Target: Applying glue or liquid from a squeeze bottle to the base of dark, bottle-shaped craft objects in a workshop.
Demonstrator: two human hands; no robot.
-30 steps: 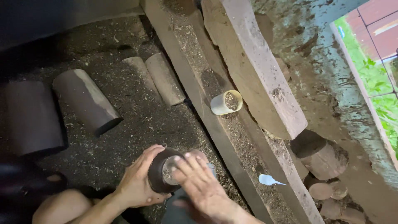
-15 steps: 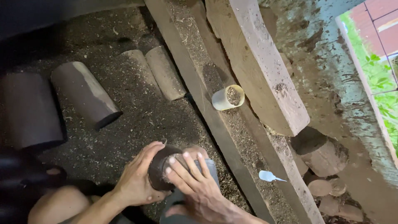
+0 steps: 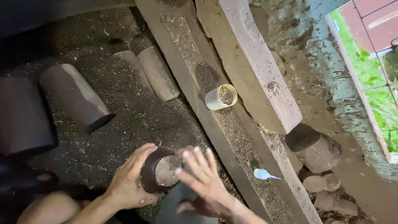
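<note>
My left hand (image 3: 132, 178) grips a short dark cylinder mould (image 3: 159, 173) packed with pale, gritty material, its open end facing up at me. My right hand (image 3: 203, 178) hovers flat just right of that open end, fingers spread and close to the fill. Both hands are low in the head view, above soil-covered ground. A dark flat object lies under my right hand, mostly hidden.
A small white cup (image 3: 220, 98) with soil in it lies on its side on a long wooden plank (image 3: 248, 70). Several cylinders (image 3: 74, 97) lie on the dirt at left. A white plastic spoon (image 3: 263, 174) rests by the plank. Round lumps (image 3: 315, 149) sit at right.
My right hand has shifted slightly right off the mould's open end, exposing the pale fill. The left hand keeps its grip on the cylinder.
</note>
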